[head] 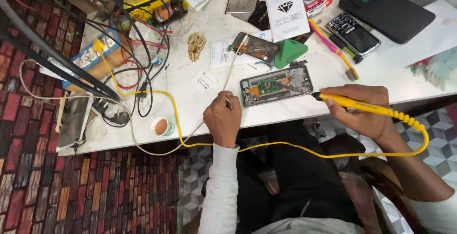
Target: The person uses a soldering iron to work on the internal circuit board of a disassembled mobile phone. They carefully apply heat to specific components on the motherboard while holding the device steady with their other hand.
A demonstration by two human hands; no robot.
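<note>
An opened phone [276, 84] lies face down on the white table [200, 105], its green circuit board exposed. My right hand [364, 108] grips a yellow soldering iron [354, 103]; its metal tip rests on the phone's board. My left hand [223, 119] pinches a thin pale wire [232, 67] just left of the phone. The wire runs up toward a second opened phone [254, 47]. A yellow cord [266, 144] loops from the iron across my lap and up to a power strip [93, 55].
A green wedge stand [289, 52], a pink toothbrush [333, 48], a keypad phone [353, 33], a black phone case [385, 9], cards and a small cup [161, 127] lie about. Black cables and a plug [119, 117] crowd the left side.
</note>
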